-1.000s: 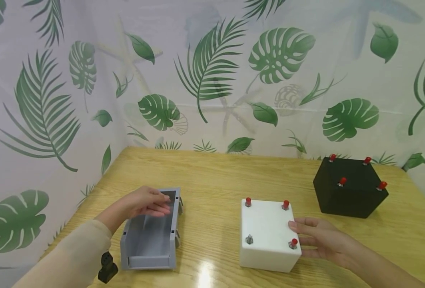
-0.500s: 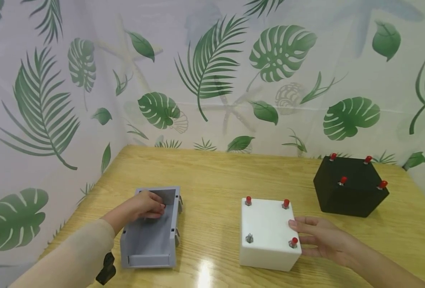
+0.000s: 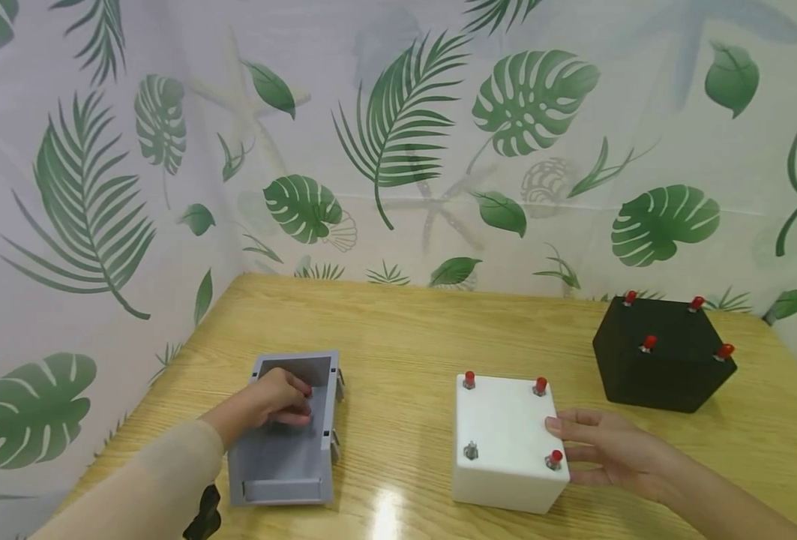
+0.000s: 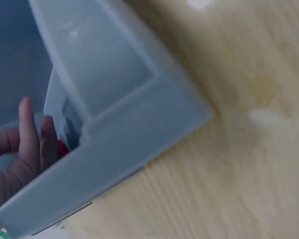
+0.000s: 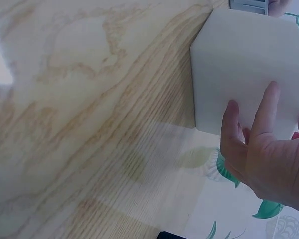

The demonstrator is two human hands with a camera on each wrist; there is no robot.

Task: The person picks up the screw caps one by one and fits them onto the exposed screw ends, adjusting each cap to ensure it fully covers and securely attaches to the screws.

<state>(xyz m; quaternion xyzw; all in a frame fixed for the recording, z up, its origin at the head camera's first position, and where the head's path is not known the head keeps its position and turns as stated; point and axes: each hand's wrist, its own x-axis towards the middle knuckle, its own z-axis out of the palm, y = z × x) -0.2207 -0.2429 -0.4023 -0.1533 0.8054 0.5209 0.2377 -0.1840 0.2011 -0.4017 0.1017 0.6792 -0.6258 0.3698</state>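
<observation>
My left hand (image 3: 278, 397) reaches down into a grey bin (image 3: 283, 491), fingers bent and thumb apart from them. A small red piece (image 4: 63, 148) shows beside the fingertips in the left wrist view; it is mostly hidden, and no grip on it is visible. My right hand (image 3: 607, 450) holds the right side of a white box (image 3: 502, 424), thumb over the top edge and fingers against the side wall. Metal posts rise from the box's top corners. Three wear red caps, such as the far-left cap (image 3: 469, 377); the near-left post (image 3: 471, 450) is bare metal.
Behind the right hand stands a black box (image 3: 664, 360) with red-capped posts on top. Both boxes and the bin sit on a wooden table (image 3: 391, 330). A leaf-printed sheet (image 3: 411, 97) covers the walls behind and to the left.
My left hand has gone from above the bin down into it, and its fingers have bent. My right hand and the white box keep their places.
</observation>
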